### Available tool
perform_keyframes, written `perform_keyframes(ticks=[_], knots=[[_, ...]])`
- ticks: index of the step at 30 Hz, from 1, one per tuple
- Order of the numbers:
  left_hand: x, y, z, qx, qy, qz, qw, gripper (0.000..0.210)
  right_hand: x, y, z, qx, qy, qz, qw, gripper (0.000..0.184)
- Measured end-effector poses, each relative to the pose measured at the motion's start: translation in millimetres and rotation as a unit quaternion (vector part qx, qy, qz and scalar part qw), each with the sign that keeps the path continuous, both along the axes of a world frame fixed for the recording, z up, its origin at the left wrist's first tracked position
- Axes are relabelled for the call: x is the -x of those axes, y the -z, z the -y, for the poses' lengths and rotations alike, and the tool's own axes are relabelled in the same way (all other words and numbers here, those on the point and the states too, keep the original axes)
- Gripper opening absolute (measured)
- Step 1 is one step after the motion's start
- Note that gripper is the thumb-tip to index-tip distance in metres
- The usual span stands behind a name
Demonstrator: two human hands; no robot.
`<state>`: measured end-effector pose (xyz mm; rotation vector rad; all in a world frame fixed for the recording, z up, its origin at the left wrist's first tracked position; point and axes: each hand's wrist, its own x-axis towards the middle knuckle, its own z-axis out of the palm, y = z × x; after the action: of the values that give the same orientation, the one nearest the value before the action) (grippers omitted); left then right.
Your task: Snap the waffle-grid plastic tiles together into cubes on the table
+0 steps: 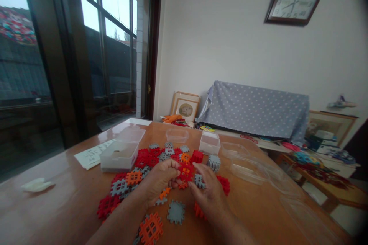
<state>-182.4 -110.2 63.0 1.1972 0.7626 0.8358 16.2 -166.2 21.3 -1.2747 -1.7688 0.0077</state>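
A red and orange interlocking plastic block [186,172] is between my two hands above the table. My left hand [162,178] has its fingers curled and pinches the block's left side. On the other side, my right hand [209,189] grips the block's right edge, thumb low and index finger high, with the other fingers hidden. A grey piece [199,180] shows in the gap of that hand. Below the hands lie a flat grey square piece [176,212] and an orange lattice piece [151,229]. Behind them is a spread of red, grey and orange pieces [148,157].
An open clear box [119,157] stands left of the pieces, beside a written paper sheet [91,155]. Another clear box [209,142] is behind, with clear lids [249,170] to the right. A crumpled tissue [37,185] lies on the wooden table [57,214].
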Motion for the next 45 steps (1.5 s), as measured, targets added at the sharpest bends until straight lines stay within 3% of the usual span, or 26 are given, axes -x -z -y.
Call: perform_keyframes(ticks=[10,13,17,22,28,37,45], knots=[[-1.6,-5.9,4.3,0.009,0.013,-0.013,1.0,0.024,-5.6,-11.8,5.0,-0.006,-0.017,-0.013,1.0,0.055],[-1.3,-7.2,3.8,0.006,0.001,-0.03,1.0,0.031,-26.9,-23.0,9.5,0.018,-0.004,-0.034,0.999,0.049],[1.3,-0.6,-2.8,-0.009,-0.027,-0.048,0.998,0.032,-78.1,-28.5,18.0,0.104,0.06,-0.089,0.989,0.046],[2.1,5.6,-9.0,-0.019,-0.053,-0.084,0.995,0.034,-130.7,-1.3,24.9,0.151,0.103,-0.146,0.972,0.043],[0.0,4.3,-9.2,-0.026,-0.061,-0.104,0.992,0.037,-144.5,33.8,21.5,0.19,0.062,-0.21,0.957,0.043],[2.4,5.9,-12.8,-0.037,-0.047,-0.129,0.99,0.039,-150.3,40.5,17.6,0.247,-0.002,-0.257,0.934,0.047],[2.7,5.8,-13.7,-0.042,-0.051,-0.133,0.989,0.037,-156.6,50.4,13.8,0.258,-0.008,-0.277,0.926,0.049]])
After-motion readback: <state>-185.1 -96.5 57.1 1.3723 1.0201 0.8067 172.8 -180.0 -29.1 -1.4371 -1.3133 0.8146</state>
